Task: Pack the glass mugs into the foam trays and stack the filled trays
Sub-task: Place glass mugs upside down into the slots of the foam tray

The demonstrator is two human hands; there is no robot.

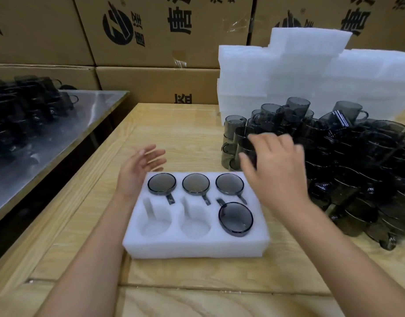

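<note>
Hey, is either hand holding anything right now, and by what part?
Left hand holds nothing, fingers straight. Right hand is at the mug pile, blurred; whether it grips a mug cannot be told.

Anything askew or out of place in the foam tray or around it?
The front-right mug in the foam tray seems to sit higher and tilted, unlike the three back-row mugs, perhaps not fully seated. The loose mugs lie in a jumbled heap.

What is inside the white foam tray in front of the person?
The foam tray holds four smoky glass mugs: three in the far row, one in the near right pocket. The near left pocket and middle pocket are empty. The foam hides the mugs' lower parts.
</note>
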